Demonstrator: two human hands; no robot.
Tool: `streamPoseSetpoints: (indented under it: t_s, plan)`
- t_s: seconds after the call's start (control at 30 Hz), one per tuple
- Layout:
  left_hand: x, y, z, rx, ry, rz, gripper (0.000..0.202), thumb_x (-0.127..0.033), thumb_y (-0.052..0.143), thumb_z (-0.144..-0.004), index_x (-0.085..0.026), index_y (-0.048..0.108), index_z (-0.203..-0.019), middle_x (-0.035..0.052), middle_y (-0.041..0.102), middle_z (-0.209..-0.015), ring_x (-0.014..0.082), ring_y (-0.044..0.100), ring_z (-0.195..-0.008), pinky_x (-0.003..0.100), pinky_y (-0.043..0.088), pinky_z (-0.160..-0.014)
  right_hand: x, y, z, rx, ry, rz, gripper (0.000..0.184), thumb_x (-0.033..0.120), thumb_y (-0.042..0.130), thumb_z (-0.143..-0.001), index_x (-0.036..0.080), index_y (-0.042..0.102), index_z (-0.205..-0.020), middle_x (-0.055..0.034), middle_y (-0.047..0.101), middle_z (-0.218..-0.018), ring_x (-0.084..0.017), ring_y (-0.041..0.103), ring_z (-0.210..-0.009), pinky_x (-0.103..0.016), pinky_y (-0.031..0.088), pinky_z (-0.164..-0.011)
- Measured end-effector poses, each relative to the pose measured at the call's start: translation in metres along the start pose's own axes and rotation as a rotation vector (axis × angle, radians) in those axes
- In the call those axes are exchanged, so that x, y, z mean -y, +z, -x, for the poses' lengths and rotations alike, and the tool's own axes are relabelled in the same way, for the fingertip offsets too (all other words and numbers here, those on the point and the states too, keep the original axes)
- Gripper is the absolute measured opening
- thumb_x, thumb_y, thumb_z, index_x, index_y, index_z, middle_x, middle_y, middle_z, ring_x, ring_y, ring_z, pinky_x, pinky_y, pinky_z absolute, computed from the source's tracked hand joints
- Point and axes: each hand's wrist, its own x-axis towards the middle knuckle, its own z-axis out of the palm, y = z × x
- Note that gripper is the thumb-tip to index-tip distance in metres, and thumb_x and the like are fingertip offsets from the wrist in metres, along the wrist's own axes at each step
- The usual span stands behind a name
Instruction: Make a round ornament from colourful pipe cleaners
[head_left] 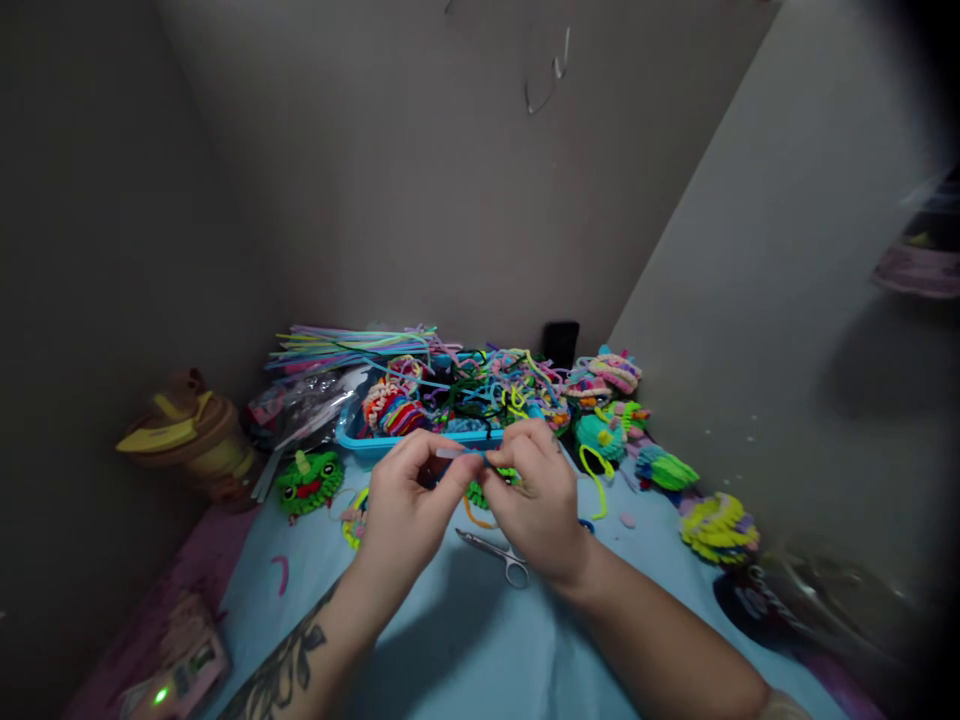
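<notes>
My left hand [414, 495] and my right hand [538, 505] meet above a light blue cloth [450, 640], fingers pinched together. Between the fingertips runs a short pale pipe cleaner piece [452, 453]; the left hand pinches one end, the right hand grips the other end along with a small green fuzzy piece [487, 490] below it. Small silver scissors [496, 553] lie on the cloth just under my hands.
A blue tray [360, 440] heaped with coloured pipe cleaners stands behind my hands, long straight ones [345, 345] at its left. Finished fuzzy figures lie around: a green one [309, 482], several at right [718, 528]. A brown and yellow container [191, 432] stands left; walls close in.
</notes>
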Motion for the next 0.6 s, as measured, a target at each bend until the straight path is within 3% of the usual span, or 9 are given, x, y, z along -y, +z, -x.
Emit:
streamPoseSetpoints:
  t_s: [0.17,0.23,0.3,0.33,0.4,0.47,0.6]
  plan:
    - [0.0,-0.01,-0.005,0.005,0.007,-0.046,0.014,-0.031,0.061,-0.079,-0.017,0.064,-0.077,-0.0003,0.06,-0.066,0.01,0.052,-0.055,0.02,0.039,-0.05,0.003,0.003,-0.002,0.081,-0.023,-0.036,0.01,0.016,0.06,-0.077,0.02,0.054,-0.084,-0.0042,0.051,-0.088,-0.018,0.052,-0.086,-0.032,0.046,-0.074]
    - [0.001,-0.02,-0.009,-0.028,-0.018,-0.038,0.016,-0.032,0.06,-0.079,-0.017,0.064,-0.078,-0.0012,0.058,-0.061,0.0099,0.05,-0.052,0.02,0.039,-0.048,0.003,-0.004,-0.01,0.135,-0.069,-0.047,0.026,0.026,0.067,-0.076,0.018,0.054,-0.098,-0.0072,0.052,-0.097,-0.021,0.052,-0.095,-0.035,0.047,-0.079]
    - [0.002,-0.032,-0.013,-0.103,-0.052,-0.029,0.017,-0.033,0.061,-0.078,-0.017,0.064,-0.079,-0.0024,0.055,-0.056,0.0101,0.049,-0.049,0.02,0.038,-0.046,-0.006,-0.018,-0.02,0.092,-0.083,-0.032,0.037,0.036,0.069,-0.074,0.017,0.054,-0.103,-0.0082,0.054,-0.099,-0.022,0.052,-0.096,-0.036,0.047,-0.08]
    - [0.003,-0.039,-0.015,-0.158,-0.067,-0.024,0.017,-0.033,0.062,-0.076,-0.017,0.064,-0.08,-0.0026,0.055,-0.056,0.0102,0.05,-0.049,0.02,0.038,-0.045,-0.016,-0.026,-0.024,0.041,-0.023,-0.011,0.031,0.036,0.064,-0.078,0.017,0.055,-0.101,-0.0074,0.056,-0.097,-0.021,0.054,-0.092,-0.034,0.047,-0.076]
    - [0.004,-0.052,-0.019,-0.267,-0.092,0.002,0.018,-0.034,0.063,-0.075,-0.017,0.065,-0.082,-0.0022,0.057,-0.058,0.0107,0.052,-0.05,0.02,0.039,-0.045,-0.044,-0.04,-0.027,-0.022,0.228,0.061,0.017,0.028,0.047,-0.087,0.019,0.058,-0.097,-0.0048,0.06,-0.089,-0.017,0.057,-0.078,-0.03,0.047,-0.068]
    - [0.006,-0.063,-0.023,-0.357,-0.094,0.042,0.02,-0.035,0.064,-0.074,-0.018,0.065,-0.085,-0.0017,0.058,-0.06,0.0111,0.053,-0.052,0.02,0.04,-0.046,-0.081,-0.048,-0.02,0.077,0.428,0.184,0.019,0.022,0.044,-0.084,0.021,0.062,-0.091,-0.0032,0.065,-0.085,-0.017,0.06,-0.076,-0.029,0.047,-0.069]
    - [0.01,-0.07,-0.028,-0.441,-0.085,0.119,0.02,-0.035,0.065,-0.073,-0.018,0.064,-0.084,-0.0017,0.057,-0.06,0.0108,0.052,-0.052,0.021,0.041,-0.046,-0.15,-0.036,0.019,0.566,0.708,0.425,0.028,0.008,0.044,-0.074,0.016,0.067,-0.088,-0.0069,0.069,-0.092,-0.02,0.063,-0.086,-0.028,0.046,-0.08]
